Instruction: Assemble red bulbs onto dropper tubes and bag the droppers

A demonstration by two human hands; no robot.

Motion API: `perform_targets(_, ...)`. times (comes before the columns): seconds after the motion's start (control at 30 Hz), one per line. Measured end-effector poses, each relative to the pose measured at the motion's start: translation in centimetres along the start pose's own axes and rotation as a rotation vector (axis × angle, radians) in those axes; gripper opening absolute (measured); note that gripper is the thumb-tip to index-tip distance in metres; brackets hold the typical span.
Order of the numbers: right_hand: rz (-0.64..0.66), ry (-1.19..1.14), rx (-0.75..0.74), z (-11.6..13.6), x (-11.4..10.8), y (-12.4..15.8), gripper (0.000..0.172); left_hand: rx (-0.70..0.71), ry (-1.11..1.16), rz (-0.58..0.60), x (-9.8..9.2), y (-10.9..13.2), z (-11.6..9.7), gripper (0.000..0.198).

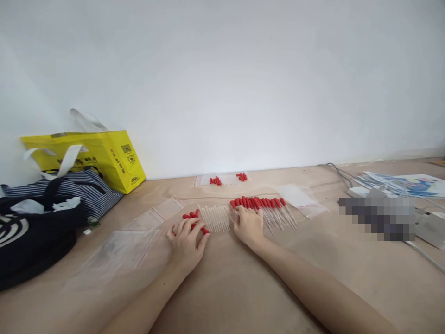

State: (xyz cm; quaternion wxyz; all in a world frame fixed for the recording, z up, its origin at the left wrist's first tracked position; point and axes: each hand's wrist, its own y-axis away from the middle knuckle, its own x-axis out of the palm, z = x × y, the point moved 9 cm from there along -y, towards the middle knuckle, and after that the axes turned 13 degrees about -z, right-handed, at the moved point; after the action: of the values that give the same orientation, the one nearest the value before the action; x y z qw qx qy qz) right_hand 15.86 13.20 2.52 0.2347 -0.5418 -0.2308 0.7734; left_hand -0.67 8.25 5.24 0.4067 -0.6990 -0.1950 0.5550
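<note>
My left hand (187, 243) lies over a small heap of loose red rubber bulbs (187, 216), its fingers apart and resting among them. To the right of it, thin clear tubes (213, 218) lie side by side in a row. Droppers (274, 211), each a clear tube with a red bulb at its far end, form another row further right. At the left end of that row, my right hand (249, 225) has its fingers bent down around a dropper, which the hand partly covers.
Clear zip bags (128, 248) lie on the left, with another bag (302, 199) behind the droppers. Near the wall, a bag (229, 178) holds red bulbs and tubes. Yellow (121, 162), striped (97, 190) and black bags (38, 246) stand left; cables and a white charger (431, 228) lie right.
</note>
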Motion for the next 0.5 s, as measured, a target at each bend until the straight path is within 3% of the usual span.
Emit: perform_targets(0.5,0.130,0.071,-0.024,1.6,1.1,-0.8,0.020,-0.057,-0.055,0.105,1.0,-0.2,1.1,0.020)
